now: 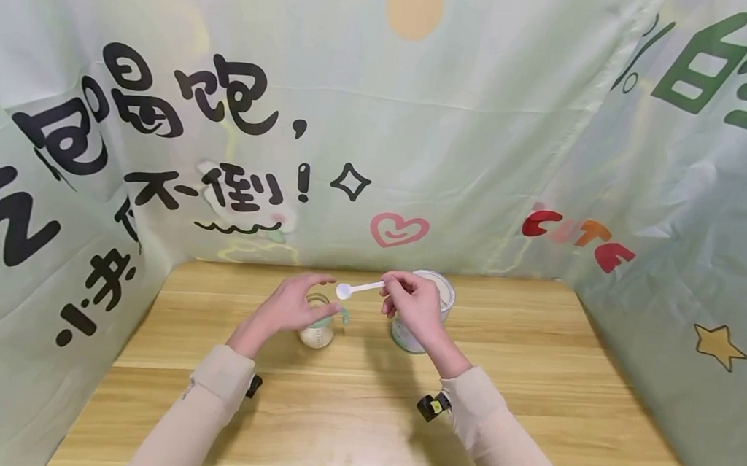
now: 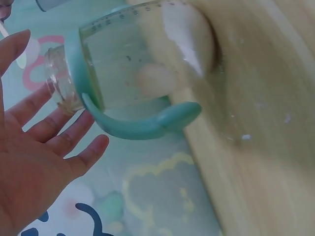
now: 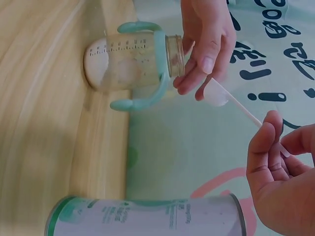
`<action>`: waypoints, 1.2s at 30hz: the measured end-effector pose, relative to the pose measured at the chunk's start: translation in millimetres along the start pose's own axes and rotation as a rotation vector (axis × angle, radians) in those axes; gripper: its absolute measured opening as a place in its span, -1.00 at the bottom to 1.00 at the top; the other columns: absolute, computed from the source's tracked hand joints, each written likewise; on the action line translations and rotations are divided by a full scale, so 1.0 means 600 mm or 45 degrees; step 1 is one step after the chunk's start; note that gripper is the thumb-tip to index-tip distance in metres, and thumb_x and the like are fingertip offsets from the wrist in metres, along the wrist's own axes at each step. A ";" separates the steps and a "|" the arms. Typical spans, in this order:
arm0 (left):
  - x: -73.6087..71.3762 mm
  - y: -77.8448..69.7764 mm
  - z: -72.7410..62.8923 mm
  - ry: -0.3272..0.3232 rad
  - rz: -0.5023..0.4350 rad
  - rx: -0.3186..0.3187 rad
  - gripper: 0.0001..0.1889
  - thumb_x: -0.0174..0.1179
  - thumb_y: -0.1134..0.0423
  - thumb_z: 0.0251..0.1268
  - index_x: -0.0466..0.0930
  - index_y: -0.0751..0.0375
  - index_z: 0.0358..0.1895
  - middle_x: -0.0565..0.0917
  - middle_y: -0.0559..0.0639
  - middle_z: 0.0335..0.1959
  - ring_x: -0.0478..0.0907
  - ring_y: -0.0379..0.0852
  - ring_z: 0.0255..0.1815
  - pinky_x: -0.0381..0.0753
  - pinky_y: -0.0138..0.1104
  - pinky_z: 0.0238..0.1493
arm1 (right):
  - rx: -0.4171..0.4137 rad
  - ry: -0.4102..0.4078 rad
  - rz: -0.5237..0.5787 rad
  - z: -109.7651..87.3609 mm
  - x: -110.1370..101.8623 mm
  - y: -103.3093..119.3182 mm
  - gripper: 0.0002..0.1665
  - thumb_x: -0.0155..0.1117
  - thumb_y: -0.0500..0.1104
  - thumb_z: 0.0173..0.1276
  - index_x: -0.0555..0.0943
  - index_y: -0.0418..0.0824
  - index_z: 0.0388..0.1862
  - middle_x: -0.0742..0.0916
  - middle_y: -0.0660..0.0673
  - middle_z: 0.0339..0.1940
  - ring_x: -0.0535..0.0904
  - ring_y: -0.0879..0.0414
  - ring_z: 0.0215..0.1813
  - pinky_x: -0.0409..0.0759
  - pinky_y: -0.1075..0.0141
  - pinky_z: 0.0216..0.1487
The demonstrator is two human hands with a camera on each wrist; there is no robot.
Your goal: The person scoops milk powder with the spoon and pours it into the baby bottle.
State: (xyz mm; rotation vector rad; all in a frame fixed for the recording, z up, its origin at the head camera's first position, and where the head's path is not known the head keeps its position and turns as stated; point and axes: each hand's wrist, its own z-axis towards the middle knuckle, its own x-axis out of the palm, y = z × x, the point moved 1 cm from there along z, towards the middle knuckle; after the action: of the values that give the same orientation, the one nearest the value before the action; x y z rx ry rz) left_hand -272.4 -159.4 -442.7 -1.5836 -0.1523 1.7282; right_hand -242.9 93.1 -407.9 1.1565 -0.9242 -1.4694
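Observation:
My right hand (image 1: 416, 308) pinches the thin handle of a white measuring scoop (image 1: 345, 291) between thumb and fingers. The scoop's small bowl points left, above and near the mouth of a clear baby bottle (image 3: 123, 64). This bottle stands upright on the table, with a teal collar, two teal handles and measuring marks; whitish powder (image 3: 96, 66) lies at its bottom. Its neck has no cap. My left hand (image 2: 34, 152) is spread beside the neck, fingers extended and the thumb apart. Behind the right hand stands a tall can (image 3: 147, 216), partly hidden by that hand in the head view.
The wooden table (image 1: 333, 413) meets a printed fabric backdrop (image 1: 343, 113) at the back and both sides. White specks (image 2: 246, 137) lie on the wood near the bottle. Dark wrist devices (image 1: 432, 406) sit at the sleeve cuffs.

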 end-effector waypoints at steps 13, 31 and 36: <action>0.011 -0.030 0.026 0.021 -0.032 0.043 -0.28 0.40 -0.17 0.34 0.52 0.12 0.45 0.65 0.16 0.36 0.77 0.04 -0.02 0.63 0.05 0.34 | 0.033 -0.062 0.013 0.001 -0.033 0.000 -0.75 0.25 -0.20 0.57 0.78 -0.33 -0.05 0.79 -0.30 -0.34 0.64 0.19 -0.59 0.70 0.34 -0.48; 0.033 -0.069 0.067 0.066 -0.061 0.152 -0.22 0.38 -0.18 0.34 0.45 0.16 0.51 0.63 0.22 0.37 0.58 0.19 0.39 0.55 0.10 0.43 | 0.099 -0.145 0.013 0.005 -0.082 -0.001 -0.70 0.22 -0.19 0.58 0.74 -0.40 0.02 0.77 -0.15 -0.39 0.64 0.23 -0.57 0.70 0.40 -0.45; 0.038 -0.077 0.074 0.063 -0.071 0.159 -0.23 0.40 -0.18 0.32 0.47 0.13 0.49 0.65 0.20 0.35 0.59 0.15 0.38 0.56 0.08 0.42 | 0.118 -0.161 -0.004 0.004 -0.094 -0.003 -0.68 0.22 -0.17 0.59 0.74 -0.39 0.05 0.77 -0.15 -0.35 0.64 0.23 -0.55 0.71 0.40 -0.41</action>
State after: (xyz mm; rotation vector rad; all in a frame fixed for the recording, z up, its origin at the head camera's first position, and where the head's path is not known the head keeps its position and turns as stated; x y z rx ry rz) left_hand -289.2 -96.0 -425.2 -1.5155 -0.0619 1.6224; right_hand -243.8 148.5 -397.8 1.1420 -1.0872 -1.5295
